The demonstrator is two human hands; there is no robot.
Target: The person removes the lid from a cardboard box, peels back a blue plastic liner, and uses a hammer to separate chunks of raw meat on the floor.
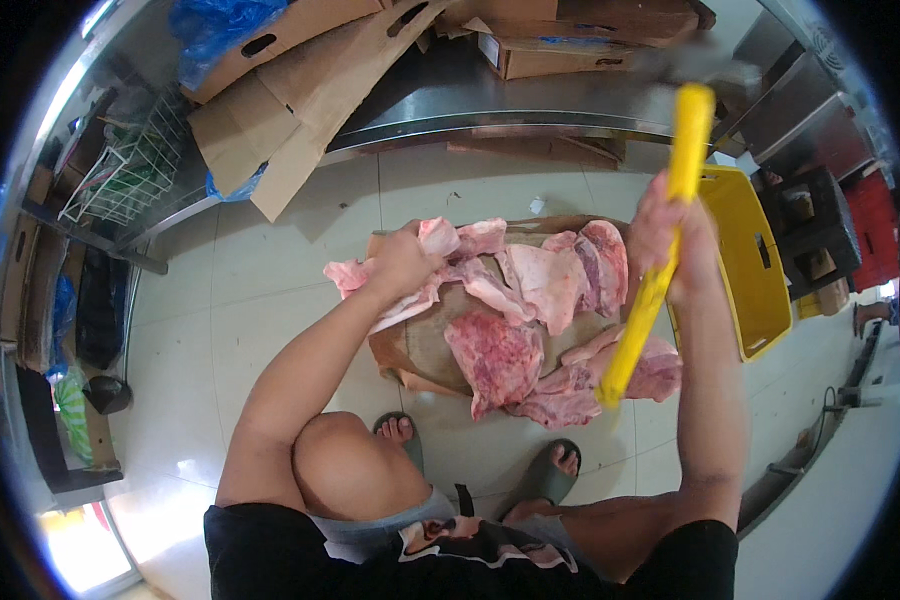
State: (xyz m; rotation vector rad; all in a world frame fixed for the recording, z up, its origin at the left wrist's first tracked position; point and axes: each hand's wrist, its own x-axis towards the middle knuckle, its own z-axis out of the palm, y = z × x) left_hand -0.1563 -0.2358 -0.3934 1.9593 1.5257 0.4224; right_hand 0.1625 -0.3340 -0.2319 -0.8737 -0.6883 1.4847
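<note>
My right hand [682, 240] grips the yellow handle [637, 337] of a striking tool, raised above the right side of the meat. Its grey head [697, 71] is motion-blurred, so I cannot tell whether it is an axe or a hammer. At the upper left of the meat, my left hand [405, 262] is closed around a pale, fatty cut of raw meat [439, 237]. Beside it lie a skin-covered piece [544, 281], a dark red slab [495, 360] and several other cuts. They rest on a flattened cardboard sheet [420, 345] on the floor; some overhang its edge.
A yellow plastic crate [769, 300] stands right of the meat, with a black crate [814, 225] beyond. Ahead is a steel table [435, 90] with cardboard boxes [562, 60]. A wire basket [131, 169] sits at left. My sandaled feet [544, 472] are close to the meat.
</note>
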